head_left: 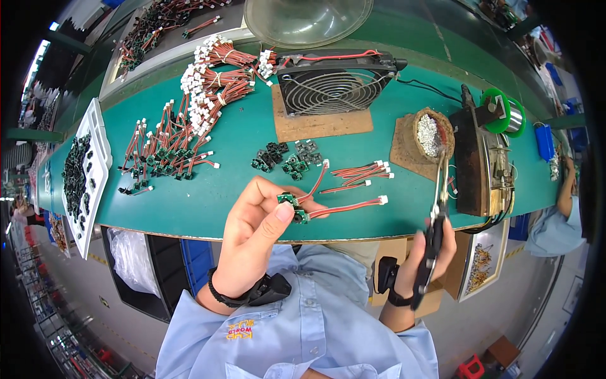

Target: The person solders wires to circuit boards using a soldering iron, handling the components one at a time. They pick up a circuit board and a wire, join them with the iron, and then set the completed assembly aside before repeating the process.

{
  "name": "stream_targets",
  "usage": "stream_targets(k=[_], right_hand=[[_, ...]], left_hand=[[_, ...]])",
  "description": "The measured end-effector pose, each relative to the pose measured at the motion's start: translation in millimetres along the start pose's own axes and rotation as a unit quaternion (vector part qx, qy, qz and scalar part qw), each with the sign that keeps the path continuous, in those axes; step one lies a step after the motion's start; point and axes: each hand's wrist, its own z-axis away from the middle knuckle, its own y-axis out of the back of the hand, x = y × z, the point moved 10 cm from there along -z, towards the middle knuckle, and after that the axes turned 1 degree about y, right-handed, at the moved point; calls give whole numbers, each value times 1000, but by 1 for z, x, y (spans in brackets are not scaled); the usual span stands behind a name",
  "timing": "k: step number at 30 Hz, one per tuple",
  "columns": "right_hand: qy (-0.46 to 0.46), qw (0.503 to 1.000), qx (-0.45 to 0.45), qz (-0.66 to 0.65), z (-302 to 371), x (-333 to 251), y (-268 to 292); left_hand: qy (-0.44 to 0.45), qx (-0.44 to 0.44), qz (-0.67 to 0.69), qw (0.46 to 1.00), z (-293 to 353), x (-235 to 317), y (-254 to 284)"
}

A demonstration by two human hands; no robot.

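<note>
My left hand [254,232] in front of fan [338,88]: fingers clamped on green boards [300,216], leads [347,207] seemingly kept clear | my right hand [409,270], right of fan: wrapped round black-handled tool [434,237]

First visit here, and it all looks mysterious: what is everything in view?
Bench: one, green, middle
Fan: one, black, back of bench
Bowl: one, brown, right of bench, holding silvery bits
Boards: two, brown, under fan and bowl
Spool: one, green, far right
Box: one, dark, beside spool
Wire bundles: several, red and white, back left
Loose wires: several, red, centre
Small parts: many, black and green, centre
Tray: one, white, left, holding dark parts
Translucent disc: one, greyish, top
Co-worker's sleeve: one, light blue, right edge
Farther off: too small to tell
Circuit boards: at least two, green, left hand
Tool: one, black-handled, right hand
Left hand: one, bare, centre
Right hand: one, bare, right
Shirt: one, light blue, bottom
</note>
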Motion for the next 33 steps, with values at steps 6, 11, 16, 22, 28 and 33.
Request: stream_targets(k=[6,11,16,22,28,33], right_hand=[[-60,995,-59,51,-6,12,-19],[-31,996,-72,-32,-2,-2,-27],[-16,994,-82,-72,4,-9,-31],[-10,993,-85,-76,6,-5,-30],[6,991,-110,-80,6,-11,-39],[-16,992,-113,-53,6,-8,-40]], left_hand=[[2,-31,18,999,0,1,0],[4,-41,34,999,2,-1,2],[-105,13,-108,989,7,25,52],[-171,220,-142,950,24,75,183],[-130,341,-307,879,39,99,233],[-242,347,-370,827,45,109,157]])
